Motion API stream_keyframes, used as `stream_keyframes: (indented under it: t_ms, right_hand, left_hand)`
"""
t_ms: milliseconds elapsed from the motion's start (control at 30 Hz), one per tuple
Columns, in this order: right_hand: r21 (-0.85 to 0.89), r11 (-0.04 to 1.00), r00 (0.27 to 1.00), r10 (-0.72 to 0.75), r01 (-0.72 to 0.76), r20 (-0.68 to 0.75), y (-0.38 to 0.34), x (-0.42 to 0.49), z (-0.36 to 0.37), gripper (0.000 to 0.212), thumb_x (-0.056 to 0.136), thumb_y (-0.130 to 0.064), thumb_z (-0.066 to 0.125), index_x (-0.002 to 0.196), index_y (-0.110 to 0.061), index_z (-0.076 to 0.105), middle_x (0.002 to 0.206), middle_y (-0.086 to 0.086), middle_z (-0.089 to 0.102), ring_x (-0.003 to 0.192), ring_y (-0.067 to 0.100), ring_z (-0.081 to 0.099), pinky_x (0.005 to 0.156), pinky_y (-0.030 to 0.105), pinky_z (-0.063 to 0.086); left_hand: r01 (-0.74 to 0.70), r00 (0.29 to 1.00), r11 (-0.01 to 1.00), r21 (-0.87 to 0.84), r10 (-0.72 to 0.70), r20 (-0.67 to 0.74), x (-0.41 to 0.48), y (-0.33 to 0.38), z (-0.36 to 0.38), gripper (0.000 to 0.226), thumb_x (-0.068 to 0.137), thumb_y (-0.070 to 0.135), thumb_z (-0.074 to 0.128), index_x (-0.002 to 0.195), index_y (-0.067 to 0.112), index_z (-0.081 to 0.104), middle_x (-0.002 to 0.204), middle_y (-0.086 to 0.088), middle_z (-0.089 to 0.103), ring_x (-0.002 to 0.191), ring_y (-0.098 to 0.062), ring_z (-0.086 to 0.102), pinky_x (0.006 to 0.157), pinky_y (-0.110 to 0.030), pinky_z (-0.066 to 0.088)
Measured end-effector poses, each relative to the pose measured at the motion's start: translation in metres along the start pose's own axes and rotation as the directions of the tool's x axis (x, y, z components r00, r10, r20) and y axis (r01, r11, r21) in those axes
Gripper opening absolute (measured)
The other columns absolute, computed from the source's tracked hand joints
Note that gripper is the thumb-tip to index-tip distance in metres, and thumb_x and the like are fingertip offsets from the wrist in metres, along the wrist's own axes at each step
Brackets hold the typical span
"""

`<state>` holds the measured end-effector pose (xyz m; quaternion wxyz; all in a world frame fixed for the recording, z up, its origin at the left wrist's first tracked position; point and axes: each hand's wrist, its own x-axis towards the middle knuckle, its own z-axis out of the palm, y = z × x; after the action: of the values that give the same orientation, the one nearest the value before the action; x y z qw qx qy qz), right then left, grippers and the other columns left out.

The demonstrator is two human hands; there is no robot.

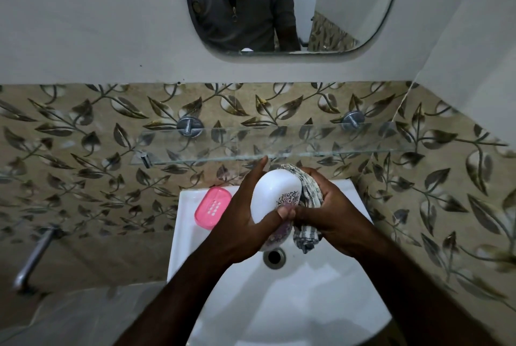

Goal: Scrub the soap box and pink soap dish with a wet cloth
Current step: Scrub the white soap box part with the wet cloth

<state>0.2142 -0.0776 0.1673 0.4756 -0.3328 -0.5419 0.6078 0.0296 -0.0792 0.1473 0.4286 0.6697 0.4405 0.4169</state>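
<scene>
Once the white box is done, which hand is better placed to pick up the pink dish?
Left, probably. The pink soap dish sits on the back-left corner of the sink, just beside the left hand, which grips the soap box. The right hand is farther off and holds the cloth.

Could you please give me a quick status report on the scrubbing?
Left hand grips soap box above sink. Right hand presses cloth against it. Pink soap dish sits on sink's rim, untouched. Nothing in the way.

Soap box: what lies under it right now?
The soap box is held over the white sink, near its drain. The left hand covers its underside, so that face is unseen.
</scene>
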Motion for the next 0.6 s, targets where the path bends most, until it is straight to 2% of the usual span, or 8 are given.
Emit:
stream_keyframes:
  t_ms: [67,133,200,267,300,400,500,600]
  right_hand:
    - [-0.036,0.999,1.0,-0.001,0.001,-0.007,0.0,0.002,-0.001,0.057,0.074,0.004,0.078,0.122,-0.021,0.059,0.106,0.006,0.073,0.096,0.019,0.07,0.074,0.027,0.056]
    - [-0.11,0.994,0.999,-0.019,0.016,-0.029,-0.004,0.005,0.0,0.057,0.072,-0.001,0.082,0.12,-0.022,0.059,0.106,0.005,0.072,0.095,0.018,0.07,0.073,0.027,0.056]
    - [-0.342,0.939,0.996,-0.067,0.042,-0.063,-0.011,0.009,-0.001,0.056,0.068,-0.014,0.085,0.116,-0.028,0.059,0.105,-0.002,0.071,0.093,0.012,0.068,0.073,0.027,0.055]
    - [-0.647,0.761,0.993,-0.103,0.046,-0.05,-0.016,0.011,-0.001,0.054,0.069,-0.021,0.083,0.114,-0.038,0.058,0.098,-0.017,0.068,0.084,-0.001,0.065,0.069,0.023,0.051]
    - [-0.735,0.674,0.993,-0.115,0.071,-0.009,-0.017,0.012,-0.001,0.054,0.072,-0.019,0.082,0.115,-0.039,0.057,0.097,-0.024,0.066,0.083,-0.005,0.063,0.068,0.017,0.048]
    - [-0.79,0.578,0.977,-0.163,0.206,0.135,-0.018,0.012,0.005,0.054,0.077,-0.009,0.078,0.122,-0.031,0.059,0.099,-0.035,0.061,0.084,-0.017,0.059,0.066,0.0,0.039]
    - [-0.817,0.509,0.957,-0.234,0.272,0.173,-0.017,0.015,0.011,0.049,0.08,-0.008,0.075,0.124,-0.027,0.062,0.112,-0.022,0.063,0.102,-0.011,0.058,0.083,0.002,0.038]
    - [-0.743,0.648,0.96,-0.278,0.166,-0.027,-0.018,0.013,0.006,0.051,0.083,0.008,0.065,0.117,-0.031,0.067,0.112,-0.015,0.068,0.101,-0.004,0.064,0.083,0.011,0.046]
  left_hand:
    - [-0.027,0.999,0.997,0.068,0.029,-0.016,0.001,0.003,-0.001,0.09,0.072,0.071,0.064,0.146,0.054,0.015,0.143,0.019,0.046,0.131,0.003,0.043,0.108,-0.024,0.038]
    - [-0.056,0.997,0.995,0.083,0.06,-0.051,0.003,0.005,-0.004,0.096,0.07,0.062,0.07,0.148,0.047,0.016,0.136,0.02,0.049,0.124,0.008,0.047,0.097,-0.008,0.038]
    - [-0.058,0.996,0.994,0.089,0.064,-0.068,0.007,0.007,-0.009,0.094,0.066,0.053,0.075,0.146,0.038,0.029,0.134,0.012,0.054,0.122,0.002,0.052,0.096,-0.017,0.044]
    - [-0.042,0.999,0.978,0.205,0.044,-0.005,0.011,0.012,-0.017,0.083,0.065,0.05,0.075,0.14,0.034,0.043,0.128,0.011,0.061,0.115,-0.001,0.058,0.093,-0.028,0.051]
    - [-0.021,0.999,0.959,0.282,0.006,0.054,0.014,0.015,-0.019,0.077,0.065,0.049,0.074,0.136,0.035,0.047,0.122,0.013,0.064,0.107,-0.002,0.062,0.087,-0.032,0.055]
    - [0.082,0.979,0.927,0.367,-0.144,0.146,0.019,0.018,-0.021,0.058,0.067,0.036,0.078,0.121,0.034,0.057,0.103,0.012,0.07,0.086,-0.007,0.068,0.072,-0.038,0.058]
    - [0.138,0.977,0.946,0.292,-0.178,0.115,0.021,0.015,-0.019,0.036,0.075,0.019,0.076,0.108,0.027,0.065,0.093,0.004,0.074,0.08,-0.012,0.069,0.067,-0.038,0.057]
    - [0.102,0.992,0.957,0.273,-0.119,0.045,0.018,0.01,-0.015,0.029,0.077,0.012,0.069,0.102,0.027,0.066,0.086,0.002,0.073,0.072,-0.014,0.066,0.059,-0.035,0.052]
